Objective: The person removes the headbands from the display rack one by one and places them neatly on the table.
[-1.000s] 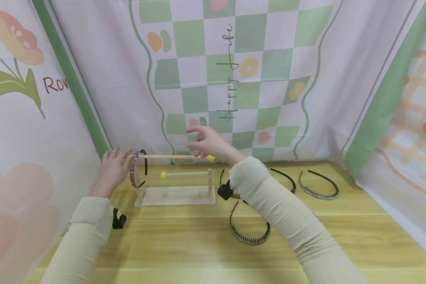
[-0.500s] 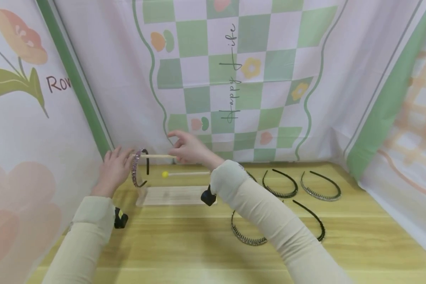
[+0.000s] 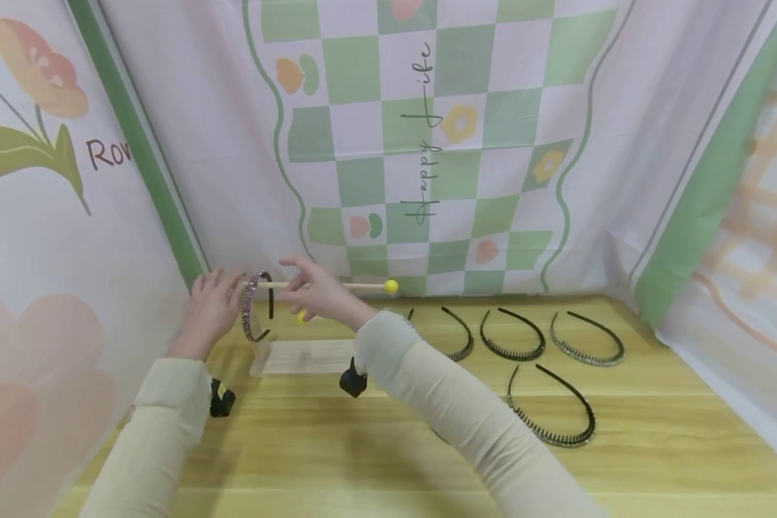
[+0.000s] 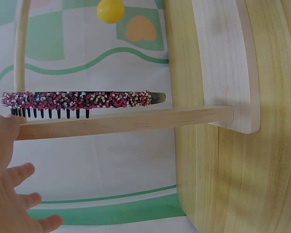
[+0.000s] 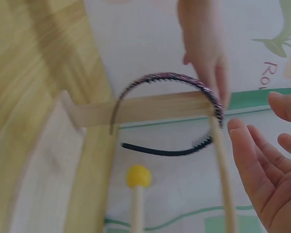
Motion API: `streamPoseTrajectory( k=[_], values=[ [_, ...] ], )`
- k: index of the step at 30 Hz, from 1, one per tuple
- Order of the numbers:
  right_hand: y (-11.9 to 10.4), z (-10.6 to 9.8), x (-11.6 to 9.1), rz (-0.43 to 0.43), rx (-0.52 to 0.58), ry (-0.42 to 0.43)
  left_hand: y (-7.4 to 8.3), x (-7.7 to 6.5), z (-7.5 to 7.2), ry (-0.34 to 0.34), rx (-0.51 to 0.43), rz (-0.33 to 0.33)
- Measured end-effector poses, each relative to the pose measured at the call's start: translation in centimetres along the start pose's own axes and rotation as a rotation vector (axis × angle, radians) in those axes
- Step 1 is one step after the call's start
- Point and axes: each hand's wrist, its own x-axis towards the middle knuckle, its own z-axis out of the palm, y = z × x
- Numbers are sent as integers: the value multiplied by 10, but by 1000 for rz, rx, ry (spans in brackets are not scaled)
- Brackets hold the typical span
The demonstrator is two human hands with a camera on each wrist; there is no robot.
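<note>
A wooden display stand (image 3: 311, 356) has upper and lower dowels tipped with yellow balls. Near the left end of its upper dowel (image 3: 362, 287) hangs a black toothed headband (image 4: 77, 100) covered in pink and white beads. At the top of the stand's left post (image 4: 126, 122), my left hand (image 3: 208, 311) touches the wood; its other fingers spread apart in the left wrist view. My right hand (image 3: 320, 293) is beside the upper dowel, just right of the headband. Its palm (image 5: 281, 194) shows nothing held, with the fingers loosely bent.
Several black toothed headbands lie on the wooden table to the right, including one at the far right (image 3: 585, 352) and one nearer (image 3: 557, 437). My right sleeve (image 3: 466, 403) covers part of that group. A checkered curtain (image 3: 414, 144) hangs behind the table.
My right hand has travelled left along the upper dowel, from its yellow ball end to near the beaded headband. My left hand has stayed at the post.
</note>
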Motion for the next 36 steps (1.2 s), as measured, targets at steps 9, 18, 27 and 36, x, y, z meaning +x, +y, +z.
streamPoseTrajectory(
  k=[9, 18, 27, 36],
  values=[
    [14, 22, 2, -6, 36, -12, 1, 0, -1, -18, 2, -18],
    [21, 40, 3, 32, 68, -37, -1, -1, 0, -24, 15, -19],
    [32, 53, 9, 67, 107, -21, 0, 1, -1, -13, 30, -7],
    [39, 65, 8, 77, 161, -50, -2, -2, 0, -3, 35, 3]
  ],
)
